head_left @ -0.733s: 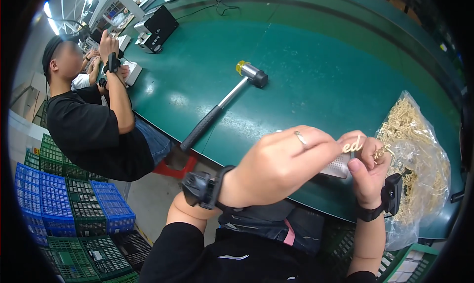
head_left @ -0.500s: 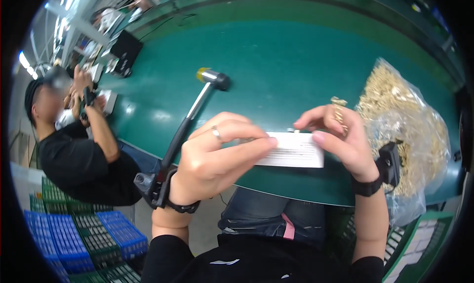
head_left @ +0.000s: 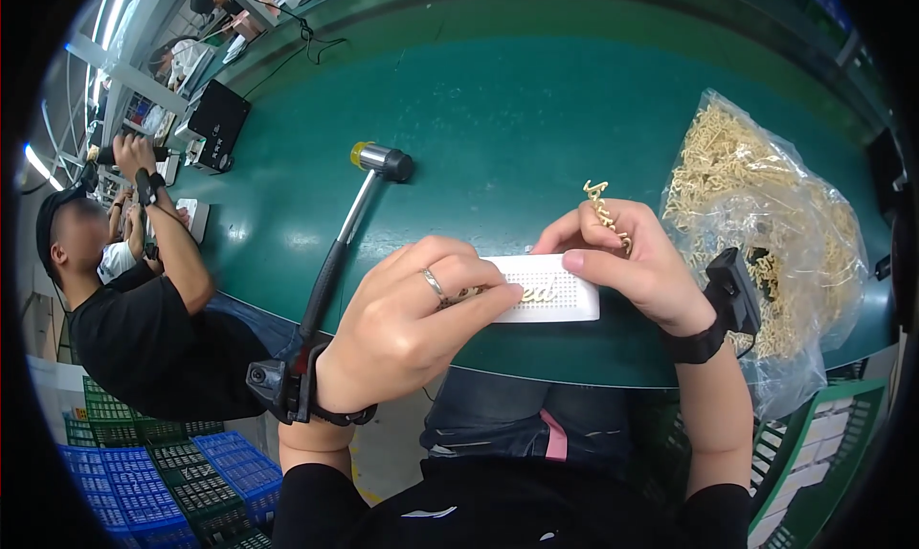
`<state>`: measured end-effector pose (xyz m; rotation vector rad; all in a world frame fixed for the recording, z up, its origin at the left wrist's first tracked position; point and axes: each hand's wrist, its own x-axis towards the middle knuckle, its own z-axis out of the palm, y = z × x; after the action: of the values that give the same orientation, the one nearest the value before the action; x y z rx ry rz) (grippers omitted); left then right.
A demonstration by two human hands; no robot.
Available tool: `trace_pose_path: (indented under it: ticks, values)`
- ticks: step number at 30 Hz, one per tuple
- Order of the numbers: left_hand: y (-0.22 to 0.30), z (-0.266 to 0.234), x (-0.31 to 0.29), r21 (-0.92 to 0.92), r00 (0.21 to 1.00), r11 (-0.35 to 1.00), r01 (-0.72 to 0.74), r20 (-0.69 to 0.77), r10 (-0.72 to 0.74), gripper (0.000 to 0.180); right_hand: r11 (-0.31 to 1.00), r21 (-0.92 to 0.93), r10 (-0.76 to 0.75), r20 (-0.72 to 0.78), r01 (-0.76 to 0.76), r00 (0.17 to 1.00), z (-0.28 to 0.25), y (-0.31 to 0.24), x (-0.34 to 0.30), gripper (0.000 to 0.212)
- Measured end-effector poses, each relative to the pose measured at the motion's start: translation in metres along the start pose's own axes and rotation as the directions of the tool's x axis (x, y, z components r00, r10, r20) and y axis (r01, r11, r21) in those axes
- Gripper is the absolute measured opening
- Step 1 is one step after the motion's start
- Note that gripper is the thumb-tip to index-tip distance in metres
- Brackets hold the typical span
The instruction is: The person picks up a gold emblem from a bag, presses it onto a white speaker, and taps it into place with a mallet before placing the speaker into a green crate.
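A small white block (head_left: 581, 303) with rows of tiny holes is held over the near edge of the table. My right hand (head_left: 651, 267) grips its right end, thumb on top. Tucked among the fingers of that hand, a gold script-lettering piece (head_left: 597, 202) sticks up. My left hand (head_left: 407, 305), with a ring on one finger, is closed in a pinch at the block's left part. Under its fingertips lies another gold lettering piece (head_left: 542, 292), flat against the holed face. The left fingers cover the rest of this piece.
A mallet (head_left: 384, 162) lies left of my hands on the green table (head_left: 498, 118). An open clear bag (head_left: 775, 190) of gold lettering pieces is at the right. A co-worker (head_left: 124, 300) stands left. Blue crates (head_left: 144, 482) and green crates (head_left: 823, 453) stand below.
My left fingers have shifted along the block, and gold lettering now shows on its holed face. The piece in my right fingers stands more in the open. The whole view has shifted slightly.
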<state>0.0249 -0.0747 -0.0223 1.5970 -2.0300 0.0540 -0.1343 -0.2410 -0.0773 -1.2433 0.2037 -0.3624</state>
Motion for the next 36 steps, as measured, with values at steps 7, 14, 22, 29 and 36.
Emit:
trace_pose_path:
  ticks: [7,14,22,29,36]
  values:
    - [0.001,-0.007,0.002,0.139,0.986,0.982,-0.126,0.126,0.108,0.024,0.984,-0.178,0.008,-0.030,-0.013,1.000,0.006,-0.005,-0.004,0.045]
    - [-0.020,-0.015,-0.043,0.028,0.961,0.996,-0.090,0.266,0.080,0.054,0.909,-0.384,-0.149,0.067,0.163,0.987,0.007,-0.009,0.000,0.048]
    - [-0.056,-0.021,-0.109,0.295,0.837,0.785,0.545,-0.134,-0.531,0.050,0.778,-0.541,-0.230,0.229,0.320,0.946,-0.004,-0.010,-0.007,0.054]
    - [-0.065,-0.012,-0.157,0.357,0.683,0.598,0.718,-0.198,-0.703,0.026,0.764,-0.597,-0.367,-0.088,0.245,0.926,0.000,-0.007,-0.004,0.049]
    - [-0.004,-0.063,-0.109,-0.749,0.453,0.082,0.658,0.307,-0.837,0.026,0.736,-0.632,-0.443,-0.178,0.243,0.878,-0.011,0.005,0.003,0.043]
